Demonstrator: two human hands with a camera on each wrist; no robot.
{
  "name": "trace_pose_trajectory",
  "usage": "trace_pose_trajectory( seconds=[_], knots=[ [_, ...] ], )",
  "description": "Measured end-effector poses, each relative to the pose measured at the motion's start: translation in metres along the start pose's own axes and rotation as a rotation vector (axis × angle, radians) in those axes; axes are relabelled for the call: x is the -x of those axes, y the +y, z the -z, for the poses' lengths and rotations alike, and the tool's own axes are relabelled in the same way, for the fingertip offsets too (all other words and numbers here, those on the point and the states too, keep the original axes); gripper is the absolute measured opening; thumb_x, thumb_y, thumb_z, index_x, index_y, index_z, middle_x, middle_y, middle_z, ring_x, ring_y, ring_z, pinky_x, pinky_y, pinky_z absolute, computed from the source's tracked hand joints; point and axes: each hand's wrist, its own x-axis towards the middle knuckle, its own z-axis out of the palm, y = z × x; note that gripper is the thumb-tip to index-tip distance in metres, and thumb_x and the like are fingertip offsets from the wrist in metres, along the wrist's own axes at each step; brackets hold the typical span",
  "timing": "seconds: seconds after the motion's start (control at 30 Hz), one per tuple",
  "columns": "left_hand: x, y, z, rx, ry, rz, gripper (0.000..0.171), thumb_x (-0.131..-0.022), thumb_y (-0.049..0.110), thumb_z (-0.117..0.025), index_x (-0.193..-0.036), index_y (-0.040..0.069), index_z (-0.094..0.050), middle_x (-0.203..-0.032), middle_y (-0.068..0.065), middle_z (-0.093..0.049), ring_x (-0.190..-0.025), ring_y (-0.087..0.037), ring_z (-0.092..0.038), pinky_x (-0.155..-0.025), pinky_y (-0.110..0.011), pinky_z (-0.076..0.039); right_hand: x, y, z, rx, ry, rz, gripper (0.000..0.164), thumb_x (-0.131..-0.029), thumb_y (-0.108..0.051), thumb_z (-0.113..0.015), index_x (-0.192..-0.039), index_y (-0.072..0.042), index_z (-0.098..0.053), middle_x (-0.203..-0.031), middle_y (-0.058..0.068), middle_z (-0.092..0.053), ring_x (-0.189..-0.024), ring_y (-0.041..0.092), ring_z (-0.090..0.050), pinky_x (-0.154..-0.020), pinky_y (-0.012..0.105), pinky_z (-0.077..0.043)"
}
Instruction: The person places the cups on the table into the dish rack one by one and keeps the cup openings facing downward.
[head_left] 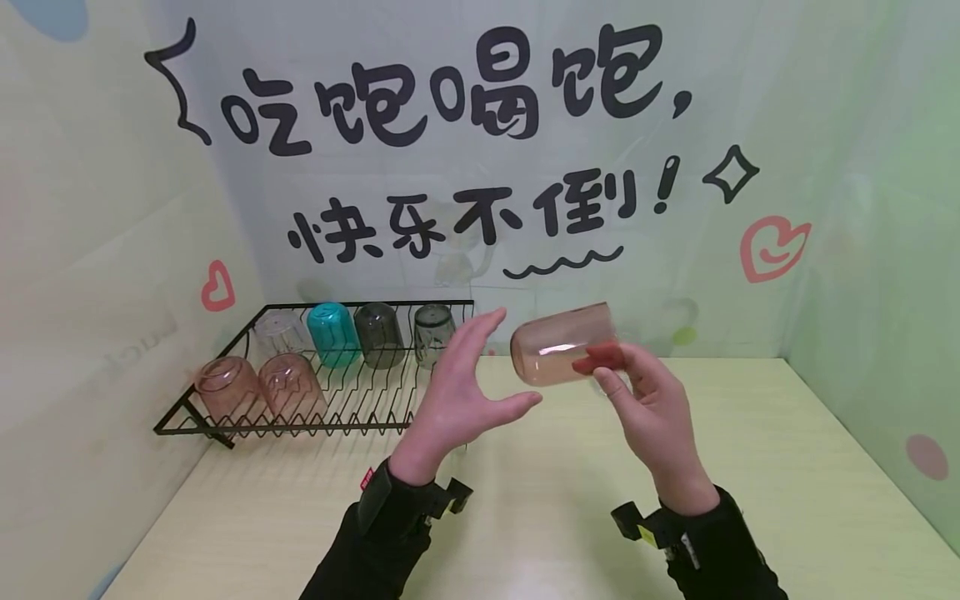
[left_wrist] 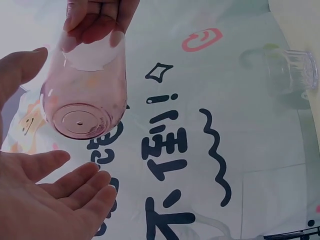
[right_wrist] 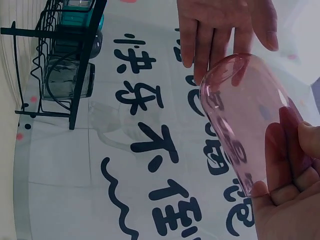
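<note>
A pink transparent glass is held in the air, tilted nearly onto its side, its base toward the left. My right hand grips it at the rim end, with fingers inside the mouth and the thumb outside; the fingers show through the pink wall in the right wrist view. My left hand is beside the base, its fingers spread and its thumb apart. In the left wrist view, the round base of the pink glass faces the left palm, and a gap shows between them.
A black wire rack stands at the back left of the table. On it are two pink glasses, a turquoise glass, dark grey glasses and a clear one. Another clear glass stands farther back.
</note>
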Motion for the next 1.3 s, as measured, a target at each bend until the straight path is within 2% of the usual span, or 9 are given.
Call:
trace_pose_trajectory(
  seconds=[0.27, 0.4, 0.57, 0.83, 1.3],
  knots=[
    [0.0, 0.001, -0.003, 0.035, 0.014, -0.027, 0.095, -0.068, 0.027, -0.091, -0.148, 0.01, -0.044, -0.148, -0.005, -0.045, -0.127, -0.021, -0.044, -0.104, -0.049, -0.04, 0.002, -0.006, -0.004, -0.072, -0.007, -0.068, 0.019, -0.096, 0.004, -0.058, -0.115, 0.009, -0.061, -0.1, 0.004, -0.073, -0.1, 0.016, -0.066, -0.092, 0.024, -0.051],
    [0.001, 0.001, -0.004, 0.08, 0.014, -0.033, 0.093, -0.068, 0.027, -0.092, -0.147, 0.012, -0.045, -0.144, -0.002, -0.048, -0.119, -0.019, -0.047, -0.099, -0.046, -0.044, 0.003, -0.009, -0.006, -0.108, 0.011, -0.122, 0.019, -0.097, 0.004, -0.057, -0.115, 0.007, -0.062, -0.101, 0.006, -0.073, -0.099, 0.017, -0.068, -0.092, 0.025, -0.051],
    [0.001, 0.001, -0.006, 0.15, 0.007, -0.049, 0.093, -0.069, 0.022, -0.092, -0.148, 0.01, -0.044, -0.14, -0.003, -0.05, -0.119, -0.018, -0.051, -0.101, -0.04, -0.046, 0.005, -0.011, -0.009, -0.162, 0.024, -0.166, 0.019, -0.097, 0.004, -0.057, -0.115, 0.008, -0.061, -0.099, 0.005, -0.073, -0.098, 0.018, -0.067, -0.092, 0.026, -0.051],
    [0.002, 0.002, -0.009, 0.203, -0.002, -0.042, 0.089, -0.072, 0.017, -0.09, -0.147, 0.01, -0.044, -0.137, -0.005, -0.051, -0.118, -0.019, -0.053, -0.101, -0.037, -0.047, 0.006, -0.01, -0.011, -0.205, 0.022, -0.16, 0.019, -0.097, 0.003, -0.057, -0.114, 0.01, -0.06, -0.098, 0.003, -0.073, -0.097, 0.018, -0.067, -0.092, 0.026, -0.051],
    [0.003, 0.001, -0.009, 0.297, -0.022, -0.03, 0.083, -0.077, 0.008, -0.085, -0.148, 0.007, -0.042, -0.139, -0.008, -0.053, -0.121, -0.023, -0.055, -0.102, -0.029, -0.046, 0.008, -0.01, -0.015, -0.199, 0.038, -0.185, 0.019, -0.096, 0.005, -0.058, -0.114, 0.011, -0.06, -0.098, 0.003, -0.073, -0.096, 0.018, -0.067, -0.091, 0.026, -0.051]
  ],
)
